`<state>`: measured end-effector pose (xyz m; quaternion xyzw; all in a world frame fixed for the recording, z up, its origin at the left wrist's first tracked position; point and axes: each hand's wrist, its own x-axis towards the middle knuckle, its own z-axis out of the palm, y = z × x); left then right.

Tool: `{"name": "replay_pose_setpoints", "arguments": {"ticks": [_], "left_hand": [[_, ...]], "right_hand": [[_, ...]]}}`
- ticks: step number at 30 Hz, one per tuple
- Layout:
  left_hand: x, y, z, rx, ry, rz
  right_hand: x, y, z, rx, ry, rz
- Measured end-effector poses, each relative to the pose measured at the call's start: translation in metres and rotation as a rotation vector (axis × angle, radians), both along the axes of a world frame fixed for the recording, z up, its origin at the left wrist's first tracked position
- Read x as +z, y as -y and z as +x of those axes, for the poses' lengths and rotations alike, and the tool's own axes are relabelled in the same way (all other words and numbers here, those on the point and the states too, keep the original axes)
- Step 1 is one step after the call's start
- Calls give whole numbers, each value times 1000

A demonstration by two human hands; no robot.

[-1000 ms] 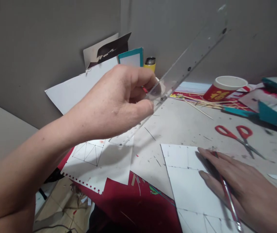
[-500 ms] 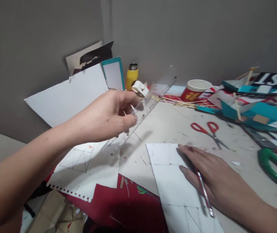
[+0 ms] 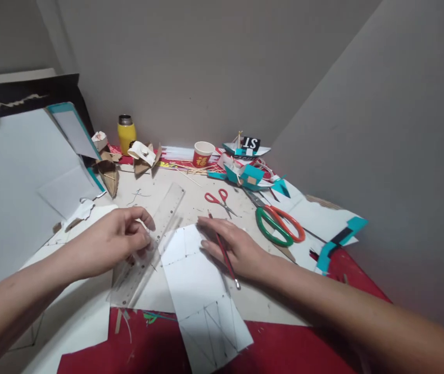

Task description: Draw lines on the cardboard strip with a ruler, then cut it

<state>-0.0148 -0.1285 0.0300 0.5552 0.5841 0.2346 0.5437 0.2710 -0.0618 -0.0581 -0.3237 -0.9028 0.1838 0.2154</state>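
Note:
My left hand (image 3: pixel 130 236) pinches a clear plastic ruler (image 3: pixel 173 200) by its side, with the ruler slanting just left of a strip of white paper (image 3: pixel 183 283). Pencil lines, some of them diagonal, mark this strip. Resting on the strip's right edge is my right hand (image 3: pixel 233 246), with a dark red pencil (image 3: pixel 225 257) tucked between thumb and fingers. The pencil's tip points away from me. Under my left forearm lies another white sheet (image 3: pixel 81 322) with drawn lines.
Small red scissors (image 3: pixel 222 200) and large scissors with green and orange handles (image 3: pixel 274 226) lie right of centre. A yellow bottle (image 3: pixel 126 136), a paper cup (image 3: pixel 203 154) and paper boats (image 3: pixel 245 174) stand at the back. White board (image 3: pixel 7 192) leans at left.
The view has swung right and drawn back. My left hand has lowered the ruler toward the marked strip. My right hand still lies on the strip with the pencil.

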Motion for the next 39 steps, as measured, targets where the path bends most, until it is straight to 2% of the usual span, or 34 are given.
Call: {"name": "replay_pose_setpoints", "arguments": {"ticks": [3, 6, 10, 15, 19, 23, 30, 32, 35, 39], "left_hand": [[-6, -6, 4, -9, -60, 9], [-10, -9, 9, 35, -83, 34], [-16, -5, 19, 106, 89, -64], [-28, 8, 36, 170, 290, -173], [-39, 18, 50, 181, 363, -197], [-39, 19, 58, 110, 354, -202], [-20, -2, 43, 144, 282, -59], [-18, -5, 34, 163, 281, -49], [-22, -1, 18, 248, 251, -93], [-32, 8, 4, 362, 277, -191]], "right_hand": [[11, -5, -1, -103, -176, -166], [20, -6, -5, -163, -326, -336], [22, -9, -12, -226, -488, -544], [14, -15, -29, -296, -740, -892], [15, -15, -46, -277, -769, -1073], [23, -13, -59, -248, -743, -1187], [41, -11, -68, -47, -688, -1147], [44, -12, -66, -42, -671, -1090], [40, -13, -54, -150, -678, -877], [25, -7, -26, -294, -582, -562]]}}
